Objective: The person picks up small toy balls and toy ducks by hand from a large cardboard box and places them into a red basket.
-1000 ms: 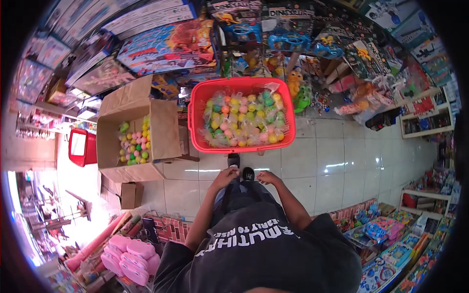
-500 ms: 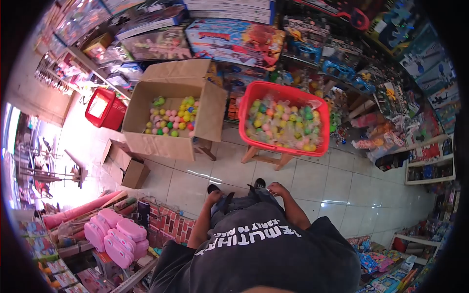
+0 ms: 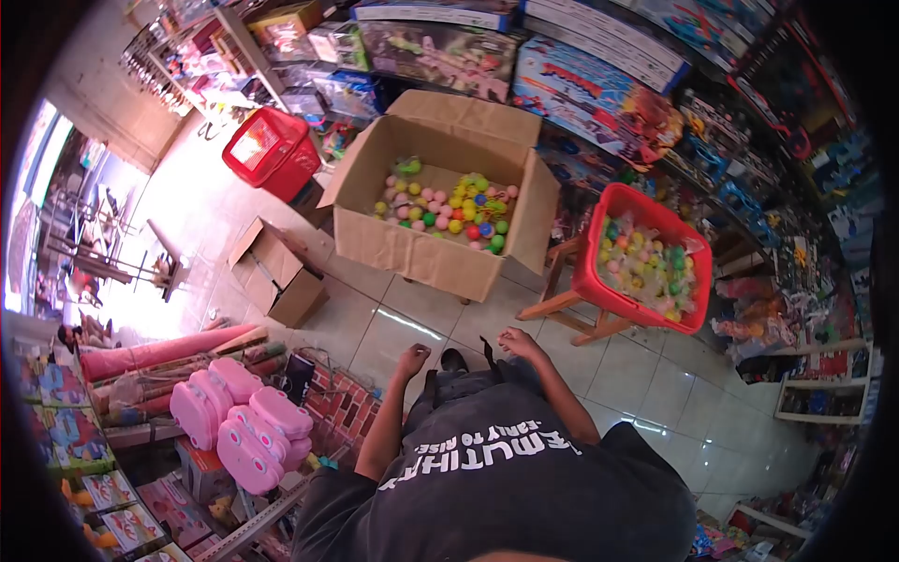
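My left hand hangs in front of my waist, its fingers curled in, with nothing visible in them. My right hand is at the other side of my waist, fingers loosely bent and a little apart, holding nothing. Both hands are clear of the containers. Beyond them stands an open cardboard box with many coloured balls on its bottom. To its right a red tub, full of balls in clear plastic wrapping, rests on a wooden stool.
A smaller cardboard box sits on the tiled floor at the left, below a red bin. Pink cases and rolled material lie at lower left. Shelves of boxed toys line the back and right.
The view has turned left, so the box and tub appear further right. My hands have risen slightly away from my legs, and the right one has opened somewhat.
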{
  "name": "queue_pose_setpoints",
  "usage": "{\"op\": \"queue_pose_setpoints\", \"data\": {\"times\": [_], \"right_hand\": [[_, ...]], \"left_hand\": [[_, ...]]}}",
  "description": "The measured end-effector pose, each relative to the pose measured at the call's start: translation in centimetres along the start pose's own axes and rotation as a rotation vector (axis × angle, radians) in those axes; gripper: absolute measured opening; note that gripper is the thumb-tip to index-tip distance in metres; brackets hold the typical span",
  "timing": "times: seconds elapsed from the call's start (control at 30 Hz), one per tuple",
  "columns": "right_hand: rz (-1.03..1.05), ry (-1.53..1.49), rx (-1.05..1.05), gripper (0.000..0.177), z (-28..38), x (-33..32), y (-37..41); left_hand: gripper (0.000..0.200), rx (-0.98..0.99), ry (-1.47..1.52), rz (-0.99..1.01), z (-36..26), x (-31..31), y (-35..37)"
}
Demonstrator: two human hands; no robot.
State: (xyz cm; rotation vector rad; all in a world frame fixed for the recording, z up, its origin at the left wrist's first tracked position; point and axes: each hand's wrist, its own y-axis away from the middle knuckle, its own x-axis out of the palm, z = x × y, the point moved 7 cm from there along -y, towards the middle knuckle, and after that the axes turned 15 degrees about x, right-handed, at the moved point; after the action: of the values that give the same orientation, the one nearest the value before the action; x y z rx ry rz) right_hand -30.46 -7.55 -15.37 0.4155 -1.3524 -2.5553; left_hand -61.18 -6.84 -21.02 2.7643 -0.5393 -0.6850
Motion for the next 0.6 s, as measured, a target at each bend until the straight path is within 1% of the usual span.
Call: {"op": "queue_pose_setpoints", "data": {"times": [0.03,0.07,0.1,0.13,0.2,0.23,0.3,0.33,0.37,0.43,0.47,0.53,0.6], "right_hand": [[0.012,0.015,-0.001,0.025,1.1,0.9,-0.8],[0.043,0.142,-0.130,0.025,2.7,2.1,-2.0],[0.073,0.268,-0.259,0.026,4.2,3.2,-2.7],[0.082,0.281,-0.258,0.026,6.0,3.7,-2.2],[0.185,0.339,-0.261,0.027,11.7,5.0,1.8],[0.193,0.348,-0.256,0.027,13.3,5.3,2.1],[0.340,0.134,-0.284,0.027,16.8,6.2,2.9],[0.370,0.099,-0.168,0.029,18.9,6.2,4.4],[0.381,0.104,-0.167,0.029,21.1,6.0,5.4],[0.495,-0.101,-0.209,0.030,25.3,5.9,6.8],[0.507,-0.100,-0.205,0.030,27.0,5.8,6.8],[0.555,-0.280,-0.326,0.031,31.4,4.7,6.7],[0.589,-0.328,-0.308,0.031,35.3,3.8,5.3]], "left_hand": [[0.036,0.033,0.047,-0.015,-1.5,-0.6,0.1],[0.032,0.097,0.077,-0.009,-3.1,-1.3,0.1],[0.032,0.090,0.082,-0.023,-4.3,-1.9,0.1],[0.031,0.144,0.132,-0.076,-6.1,-2.7,-0.1],[0.025,0.244,0.192,-0.171,-9.9,-4.8,-0.7],[0.025,0.235,0.199,-0.178,-12.0,-5.8,-1.0],[0.021,0.304,0.165,-0.280,-17.1,-9.1,-1.3],[0.019,0.323,0.156,-0.304,-19.3,-10.6,-1.6],[0.019,0.314,0.154,-0.313,-21.4,-12.2,-2.2],[0.019,0.403,0.112,-0.350,-25.8,-15.6,-3.3],[0.019,0.393,0.108,-0.355,-27.0,-17.2,-4.2],[0.018,0.538,-0.016,-0.413,-30.0,-20.7,-6.2],[0.019,0.524,-0.047,-0.407,-31.3,-23.4,-8.9]]}}
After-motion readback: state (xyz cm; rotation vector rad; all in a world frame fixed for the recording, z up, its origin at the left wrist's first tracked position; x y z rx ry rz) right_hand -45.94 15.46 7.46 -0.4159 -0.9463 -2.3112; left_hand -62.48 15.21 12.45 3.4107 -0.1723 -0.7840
